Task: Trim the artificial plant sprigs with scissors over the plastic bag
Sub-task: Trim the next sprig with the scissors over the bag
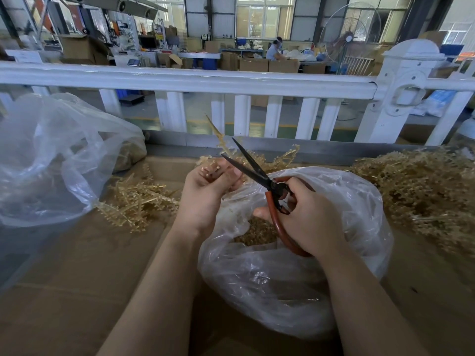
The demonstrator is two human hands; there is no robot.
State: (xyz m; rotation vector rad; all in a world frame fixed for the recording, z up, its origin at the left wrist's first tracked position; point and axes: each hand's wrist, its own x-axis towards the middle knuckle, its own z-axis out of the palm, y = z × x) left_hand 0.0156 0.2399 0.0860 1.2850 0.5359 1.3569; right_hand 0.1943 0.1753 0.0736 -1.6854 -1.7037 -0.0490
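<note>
Centrally, the left hand (208, 191) is raised over the far left edge of the clear crumpled plastic bag (359, 217), fingers curled up and pinching a tan artificial plant sprig (223, 145) between thumb and fingertips. The sprig sticks up and away from the hand, its thin tip pointing far-left, side twigs fanning right behind the blades. Left forearm comes in from the near edge, angled up and right, wrist bent slightly back.

Right hand (305, 219) grasps the black-bladed scissors with red-brown loop handles (259, 173): fingers wrapped through the big loop, thumb on the upper handle. Blades are spread apart, tips pointing far-left, the lower blade touching the sprig just beside the left fingertips. Right forearm enters from the near right and lies across the bag.

The bag sits on the brown cardboard work surface (77, 278), mouth open upward, small tan trimmed bits (257, 233) visible inside under the right hand.

Left of the hands, a loose cluster of tan sprigs (138, 201) lies on the cardboard. At right, a big heap of tan sprigs (421, 191). At far left, a second large clear plastic bag (51, 160), puffed up. Beyond the table, a white railing (205, 78) runs across.
</note>
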